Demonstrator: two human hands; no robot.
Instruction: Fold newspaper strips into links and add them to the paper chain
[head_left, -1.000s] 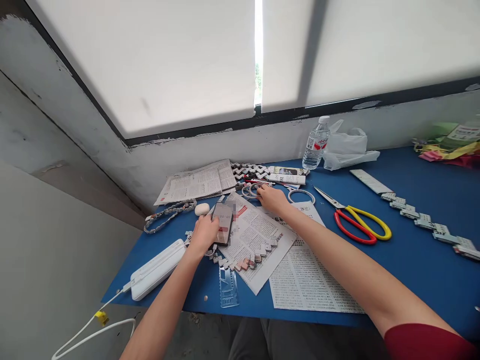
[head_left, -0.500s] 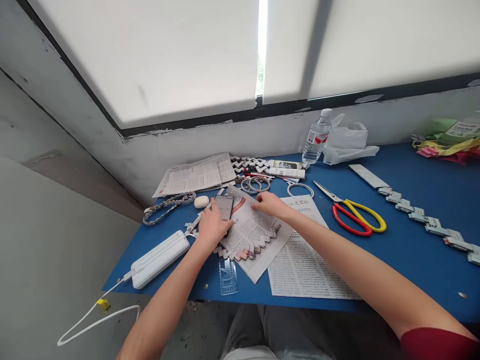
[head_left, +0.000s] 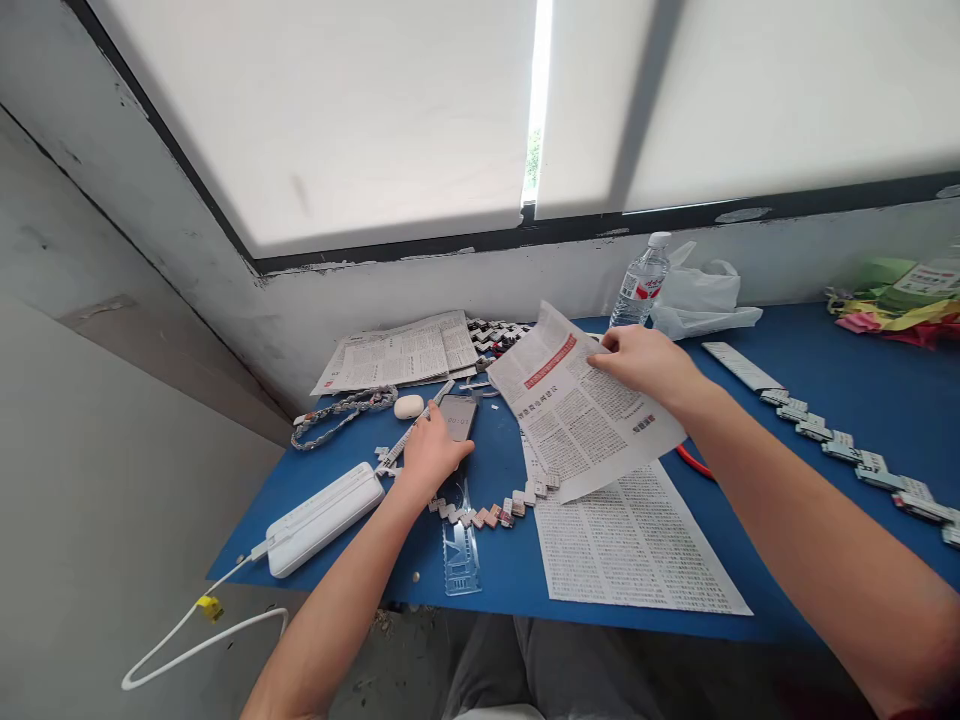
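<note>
My right hand pinches the upper right edge of a newspaper sheet with a red headline band, held tilted above the table. My left hand grips a phone by its sides; its lit screen shows digits. In front of that hand lies a zigzag chain of folded paper, its right end near the raised sheet's lower edge. A clear plastic stencil ruler touches the chain from below. A second printed sheet lies flat, partly covered by the raised one.
A white power bank with a cable, a white earbud case and a braided cord lie left. Behind are stacked newspapers, a water bottle and a plastic bag. Another paper chain and a red scissor handle lie right.
My right hand has lifted the newspaper sheet and carried it right, uncovering the zigzag chain and blue tabletop. The sheet now hides the rings and most of the scissors. My left hand stays at the phone.
</note>
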